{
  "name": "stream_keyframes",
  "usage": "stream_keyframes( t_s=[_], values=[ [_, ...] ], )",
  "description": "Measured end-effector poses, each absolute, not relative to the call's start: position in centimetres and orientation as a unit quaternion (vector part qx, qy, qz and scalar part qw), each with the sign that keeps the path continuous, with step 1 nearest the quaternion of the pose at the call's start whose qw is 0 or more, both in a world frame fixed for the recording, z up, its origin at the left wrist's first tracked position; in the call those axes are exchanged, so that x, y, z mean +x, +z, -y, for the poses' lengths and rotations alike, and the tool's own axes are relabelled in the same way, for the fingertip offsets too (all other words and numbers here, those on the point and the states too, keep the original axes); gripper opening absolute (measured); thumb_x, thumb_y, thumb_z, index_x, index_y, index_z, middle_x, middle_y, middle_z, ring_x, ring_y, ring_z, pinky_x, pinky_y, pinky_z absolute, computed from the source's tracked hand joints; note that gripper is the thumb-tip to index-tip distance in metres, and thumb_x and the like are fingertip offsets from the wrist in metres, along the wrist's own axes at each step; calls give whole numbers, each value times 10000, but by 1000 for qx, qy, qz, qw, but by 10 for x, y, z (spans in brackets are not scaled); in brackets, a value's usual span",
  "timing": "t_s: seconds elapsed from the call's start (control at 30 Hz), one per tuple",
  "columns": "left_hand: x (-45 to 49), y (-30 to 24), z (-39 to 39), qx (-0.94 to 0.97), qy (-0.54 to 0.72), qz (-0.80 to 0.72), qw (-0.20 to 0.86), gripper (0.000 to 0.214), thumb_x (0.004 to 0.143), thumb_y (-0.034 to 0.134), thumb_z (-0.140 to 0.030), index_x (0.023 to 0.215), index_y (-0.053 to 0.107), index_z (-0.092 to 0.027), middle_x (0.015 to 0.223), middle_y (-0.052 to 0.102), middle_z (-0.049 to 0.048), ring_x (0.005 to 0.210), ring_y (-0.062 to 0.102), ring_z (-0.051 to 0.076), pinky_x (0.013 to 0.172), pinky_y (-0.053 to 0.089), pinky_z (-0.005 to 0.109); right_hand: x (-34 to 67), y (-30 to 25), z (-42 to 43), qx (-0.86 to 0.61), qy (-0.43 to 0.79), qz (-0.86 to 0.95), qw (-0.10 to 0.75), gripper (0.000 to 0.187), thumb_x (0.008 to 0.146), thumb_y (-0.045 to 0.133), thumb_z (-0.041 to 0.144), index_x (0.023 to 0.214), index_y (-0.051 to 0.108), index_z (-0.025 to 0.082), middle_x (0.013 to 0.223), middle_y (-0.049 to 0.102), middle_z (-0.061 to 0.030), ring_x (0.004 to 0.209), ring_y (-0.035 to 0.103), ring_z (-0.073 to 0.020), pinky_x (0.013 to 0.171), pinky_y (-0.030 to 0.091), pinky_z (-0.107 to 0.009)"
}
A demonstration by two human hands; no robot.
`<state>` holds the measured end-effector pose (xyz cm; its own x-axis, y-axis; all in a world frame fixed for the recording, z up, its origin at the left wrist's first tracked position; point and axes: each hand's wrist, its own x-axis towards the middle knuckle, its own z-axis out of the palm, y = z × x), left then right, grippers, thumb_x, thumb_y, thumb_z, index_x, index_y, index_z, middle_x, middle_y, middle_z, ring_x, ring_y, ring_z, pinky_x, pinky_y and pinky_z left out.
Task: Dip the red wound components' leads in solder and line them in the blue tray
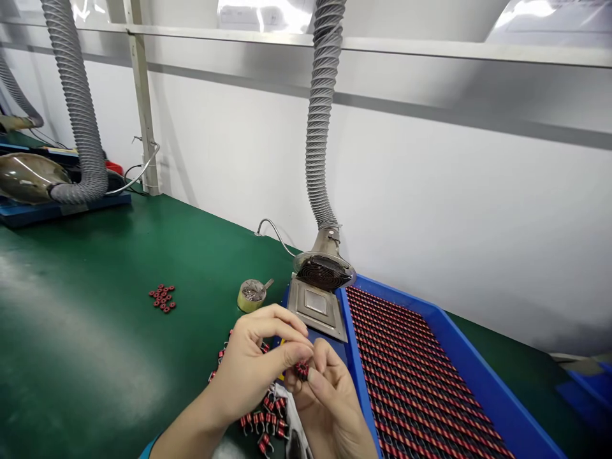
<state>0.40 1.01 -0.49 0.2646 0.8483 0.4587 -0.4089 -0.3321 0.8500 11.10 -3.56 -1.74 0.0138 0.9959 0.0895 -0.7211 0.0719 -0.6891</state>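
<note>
Green tabletop (86, 319): blue tray (478, 363) packed with coil rows (411, 363) at right; just left of tray, left hand (251, 366) and right hand (329, 401) both pinching red-wound toroid coil (301, 370), loose coils (265, 421) beneath hands.

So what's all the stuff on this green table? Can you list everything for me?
blue tray: one, blue, right side, full of rows of red-and-black coils
loose coils: small pile, red, on the green bench mat
bent-lead coils: several, red, under the hands
small tin: one, gold, behind the hands
metal plate: one, silver, beside the tray
fume hood: one, silver, by the wall
ribbed hoses: two, grey, rising up the wall
left hand: one, at the held coil
right hand: one, pinching that coil
</note>
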Motion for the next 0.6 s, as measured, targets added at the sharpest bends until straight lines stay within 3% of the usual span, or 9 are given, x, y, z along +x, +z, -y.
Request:
stream_keyframes(
  t_s=[0.13,0.2,0.33,0.43,0.6],
  values=[
    [0,-8,-13,498,635,-178,563,100,771,645,-268,682,663,-226,786,579,-13,808,531,106,782,415,206,113,-13,38,-231,661,265,663,228,626,761,185,666,537,184,699,632,6,608,588,-87,581,465,-178],
    [-2,-7,-12,528,630,-194,535,15,744,669,-260,738,663,-247,828,591,-19,857,527,116,809,400,209,114,-13,37,-225,666,234,672,226,627,766,197,668,544,184,713,639,16,611,591,-79,565,461,-164],
    [1,-1,-4,680,509,-259,461,364,594,751,-124,903,640,-281,957,613,-22,948,526,167,844,386,255,116,-16,34,-212,670,212,678,245,602,787,218,641,548,182,712,645,26,661,604,-75,607,470,-154],
    [6,1,-1,713,485,-234,450,247,661,685,-115,864,645,-251,864,647,-10,860,555,175,829,386,309,117,-20,33,-202,677,221,673,224,622,776,223,643,555,192,659,630,33,641,591,-64,617,466,-143],
    [5,-3,-6,652,571,-200,457,52,716,687,-213,679,650,-220,692,682,-27,684,608,152,997,268,396,118,-21,33,-206,677,240,664,191,658,748,231,667,559,208,656,623,42,569,566,-65,551,460,-154]
  ],
)
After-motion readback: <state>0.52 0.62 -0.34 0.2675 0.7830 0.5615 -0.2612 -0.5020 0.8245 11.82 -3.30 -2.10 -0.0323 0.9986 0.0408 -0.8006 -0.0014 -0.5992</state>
